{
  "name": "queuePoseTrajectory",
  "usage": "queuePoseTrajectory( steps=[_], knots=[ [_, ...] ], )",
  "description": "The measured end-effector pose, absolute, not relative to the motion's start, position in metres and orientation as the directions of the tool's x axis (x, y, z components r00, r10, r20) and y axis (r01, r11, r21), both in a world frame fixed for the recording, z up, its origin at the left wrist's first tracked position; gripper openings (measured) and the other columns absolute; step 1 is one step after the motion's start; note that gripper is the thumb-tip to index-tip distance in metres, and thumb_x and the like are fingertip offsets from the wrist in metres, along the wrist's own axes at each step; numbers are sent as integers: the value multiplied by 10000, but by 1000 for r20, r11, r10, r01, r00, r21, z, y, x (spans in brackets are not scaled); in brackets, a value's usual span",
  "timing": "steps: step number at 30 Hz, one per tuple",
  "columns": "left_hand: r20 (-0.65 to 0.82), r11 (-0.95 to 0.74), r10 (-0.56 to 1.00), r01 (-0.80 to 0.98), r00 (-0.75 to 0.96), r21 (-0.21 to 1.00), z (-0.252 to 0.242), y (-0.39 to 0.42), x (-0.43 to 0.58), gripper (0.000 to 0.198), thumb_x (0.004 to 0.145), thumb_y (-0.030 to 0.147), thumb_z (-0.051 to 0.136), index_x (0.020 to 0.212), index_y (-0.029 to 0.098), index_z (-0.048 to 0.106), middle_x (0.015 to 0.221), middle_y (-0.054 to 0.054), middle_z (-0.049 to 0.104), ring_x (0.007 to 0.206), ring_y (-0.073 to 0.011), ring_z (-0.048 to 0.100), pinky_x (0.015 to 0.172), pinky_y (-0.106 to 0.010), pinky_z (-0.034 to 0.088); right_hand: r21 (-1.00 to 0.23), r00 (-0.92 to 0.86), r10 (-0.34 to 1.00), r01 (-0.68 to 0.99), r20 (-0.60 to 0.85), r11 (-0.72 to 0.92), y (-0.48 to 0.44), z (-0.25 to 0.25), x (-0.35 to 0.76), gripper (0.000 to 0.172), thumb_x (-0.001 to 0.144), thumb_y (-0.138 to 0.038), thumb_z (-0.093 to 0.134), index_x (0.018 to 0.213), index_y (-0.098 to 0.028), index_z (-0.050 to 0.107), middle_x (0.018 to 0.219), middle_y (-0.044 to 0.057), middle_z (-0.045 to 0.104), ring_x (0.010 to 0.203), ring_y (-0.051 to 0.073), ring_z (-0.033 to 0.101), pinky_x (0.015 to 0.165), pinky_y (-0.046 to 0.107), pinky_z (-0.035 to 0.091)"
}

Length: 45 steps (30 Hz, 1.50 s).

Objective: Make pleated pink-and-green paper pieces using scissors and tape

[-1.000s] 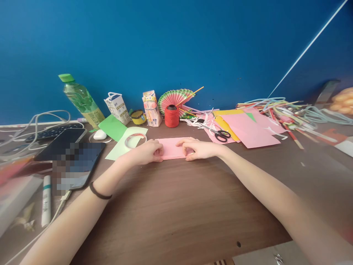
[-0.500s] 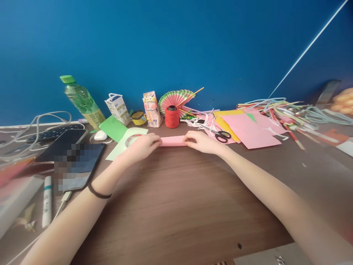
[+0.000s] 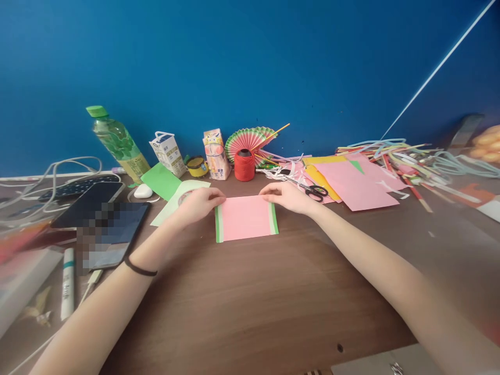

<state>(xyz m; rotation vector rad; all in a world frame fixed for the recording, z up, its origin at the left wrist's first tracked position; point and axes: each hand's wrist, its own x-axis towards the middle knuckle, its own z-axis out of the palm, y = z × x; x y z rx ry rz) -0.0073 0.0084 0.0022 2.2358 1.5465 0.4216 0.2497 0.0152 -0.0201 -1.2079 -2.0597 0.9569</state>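
A pink paper sheet [image 3: 245, 217] with white and green stripes along its left and right edges lies flat on the brown desk [image 3: 250, 297]. My left hand [image 3: 199, 203] pinches its far left corner, fingers closed on the edge. At the far right corner, my right hand [image 3: 287, 196] grips the sheet the same way. A roll of tape [image 3: 186, 196] lies on pale green paper just behind my left hand.
Black scissors [image 3: 314, 191] lie on pink and yellow sheets [image 3: 353, 185] to the right, with paper strips [image 3: 410, 156] beyond. A red thread spool [image 3: 244, 164], a paper fan [image 3: 248, 138], cartons and a green bottle [image 3: 115, 140] line the blue wall. A phone, tablet [image 3: 105, 229], cables and a marker [image 3: 67, 284] sit left.
The pink paper was folded into a narrow strip between my hands; now it is opened out flat, showing its green and white edges. Both hands moved slightly apart and back.
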Motion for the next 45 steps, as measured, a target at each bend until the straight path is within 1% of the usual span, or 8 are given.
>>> queuePoseTrajectory(
  steps=[3,7,11,16,24,30,41,45],
  knots=[
    [26,-401,906,839,422,368,-5,10,-9,248,794,376,435,803,223,629,838,-5,640,791,-174,551,697,-263,392,-670,-469,876,616,110,414,16,-25,250,156,773,-255,537,862,-179,641,888,46,652,830,175,576,788,331,425],
    [18,-485,865,828,501,282,-13,13,-11,208,793,325,435,820,218,611,887,-16,633,801,-174,554,718,-276,393,-502,-532,829,676,176,540,18,-31,252,142,784,-251,525,797,-181,648,882,56,585,874,192,540,778,330,405],
    [-11,-494,857,829,515,263,-15,15,-10,182,775,295,451,826,199,597,881,-29,635,776,-175,556,681,-274,398,-501,-541,829,682,144,533,20,-35,253,133,784,-233,524,814,-169,636,840,47,561,777,158,545,702,285,409],
    [-43,-501,849,829,526,247,-13,13,-7,179,761,267,467,850,179,595,862,-32,642,763,-170,569,667,-266,404,-474,-560,818,690,130,548,20,-34,253,117,780,-187,529,827,-156,632,849,45,587,755,143,549,701,269,406],
    [15,-539,842,840,539,68,-13,9,-2,167,756,193,418,803,183,578,816,-31,614,746,-165,563,648,-258,399,-209,-604,789,762,114,613,16,-28,248,183,822,-119,479,874,-141,654,898,72,630,861,174,558,738,270,370],
    [31,-559,829,829,558,7,-16,8,1,164,740,152,394,773,187,550,816,-33,594,731,-163,555,625,-260,391,-17,-634,762,767,127,641,13,-30,246,215,838,-116,445,859,-147,657,855,64,629,795,165,566,677,264,343],
    [55,-507,861,862,505,22,-21,6,3,170,726,112,402,793,185,541,841,-39,575,717,-159,548,605,-258,397,33,-633,767,773,105,633,10,-26,244,221,835,-90,420,863,-158,629,860,58,614,784,157,551,660,259,316],
    [50,-480,875,876,482,-39,-24,3,7,214,724,66,393,831,169,547,856,-58,567,756,-180,556,634,-279,409,32,-622,777,783,98,622,8,-26,242,207,830,-77,423,868,-153,612,883,62,618,799,159,554,692,267,319]
  ],
)
